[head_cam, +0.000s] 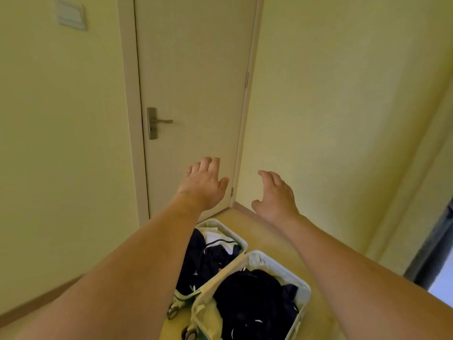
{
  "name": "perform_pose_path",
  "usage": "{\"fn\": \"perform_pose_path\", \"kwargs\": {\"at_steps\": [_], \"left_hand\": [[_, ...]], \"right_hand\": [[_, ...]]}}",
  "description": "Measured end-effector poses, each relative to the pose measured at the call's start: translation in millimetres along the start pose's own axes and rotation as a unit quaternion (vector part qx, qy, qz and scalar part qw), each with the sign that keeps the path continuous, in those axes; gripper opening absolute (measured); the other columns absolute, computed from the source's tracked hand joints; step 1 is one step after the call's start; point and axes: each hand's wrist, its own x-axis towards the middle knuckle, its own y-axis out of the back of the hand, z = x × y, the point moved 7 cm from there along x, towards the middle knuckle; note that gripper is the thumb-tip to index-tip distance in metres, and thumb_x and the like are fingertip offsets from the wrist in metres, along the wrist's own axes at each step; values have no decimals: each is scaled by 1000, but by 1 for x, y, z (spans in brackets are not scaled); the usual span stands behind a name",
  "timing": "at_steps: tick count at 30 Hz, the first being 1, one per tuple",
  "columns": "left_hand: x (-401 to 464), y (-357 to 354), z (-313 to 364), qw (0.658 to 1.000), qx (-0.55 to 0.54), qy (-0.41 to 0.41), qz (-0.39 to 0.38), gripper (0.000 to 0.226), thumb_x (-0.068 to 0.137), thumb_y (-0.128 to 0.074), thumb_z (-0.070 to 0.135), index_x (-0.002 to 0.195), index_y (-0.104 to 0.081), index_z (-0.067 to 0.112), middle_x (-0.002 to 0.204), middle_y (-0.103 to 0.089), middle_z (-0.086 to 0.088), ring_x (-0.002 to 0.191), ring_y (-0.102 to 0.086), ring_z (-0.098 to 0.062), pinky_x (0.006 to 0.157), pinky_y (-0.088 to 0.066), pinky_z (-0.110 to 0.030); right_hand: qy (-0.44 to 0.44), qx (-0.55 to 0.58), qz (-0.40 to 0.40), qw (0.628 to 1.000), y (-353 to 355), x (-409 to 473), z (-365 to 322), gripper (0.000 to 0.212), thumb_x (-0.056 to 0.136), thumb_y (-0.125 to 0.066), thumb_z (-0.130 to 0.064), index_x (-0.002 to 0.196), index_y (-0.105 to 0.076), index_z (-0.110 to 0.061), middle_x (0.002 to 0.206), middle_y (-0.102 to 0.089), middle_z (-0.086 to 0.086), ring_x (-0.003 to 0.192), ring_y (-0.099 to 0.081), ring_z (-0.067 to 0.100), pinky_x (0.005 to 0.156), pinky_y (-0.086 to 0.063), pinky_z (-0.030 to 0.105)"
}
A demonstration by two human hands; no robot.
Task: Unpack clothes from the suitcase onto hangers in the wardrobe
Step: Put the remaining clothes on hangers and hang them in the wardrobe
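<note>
On the floor (264, 231) nearest the camera, the open suitcase (247, 260) holds dark clothes (252, 298) in both halves. Above and beyond it, the left hand (204, 184) and right hand (275, 195) extend forward, fingers loosely spread, holding nothing. Farther back stands a closed door (193, 94).

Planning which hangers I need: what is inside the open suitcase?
Both halves of the suitcase hold dark clothes; the far half also shows a white garment. Whatever lies beneath is covered.
</note>
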Motion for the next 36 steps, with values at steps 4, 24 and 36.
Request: {"fn": "perform_pose_path", "kwargs": {"at_steps": [4, 24, 36], "left_hand": [[22, -113, -30, 997, -3, 22, -74, 60, 101, -30, 45, 152, -17, 15, 155, -24, -9, 140, -26, -31, 116, -21, -45], [-77, -683, -80, 879, -93, 109, -455, 57, 94, -47, 20, 148, -31, 28, 155, -19, -5, 137, -31, -33, 109, -38, -42], [-124, -822, -52, 873, -128, 75, -464, 49, 99, -42, 24, 147, -35, 29, 158, -19, 4, 137, -28, -32, 112, -31, -45]], "right_hand": [[-41, 1, -77, 996, -105, 16, 54, 75, 85, -61, -18, 149, -24, -20, 152, -29, 1, 139, -30, 23, 116, -23, 38], [-300, -19, -450, 841, -547, -119, 349, 62, 94, -43, -15, 151, -19, -19, 151, -22, 11, 126, -44, 36, 106, -39, 46], [-303, -63, -493, 813, -637, -182, 405, 26, 87, -54, -41, 108, -60, -27, 146, -27, 7, 122, -42, 34, 105, -38, 44]]}}
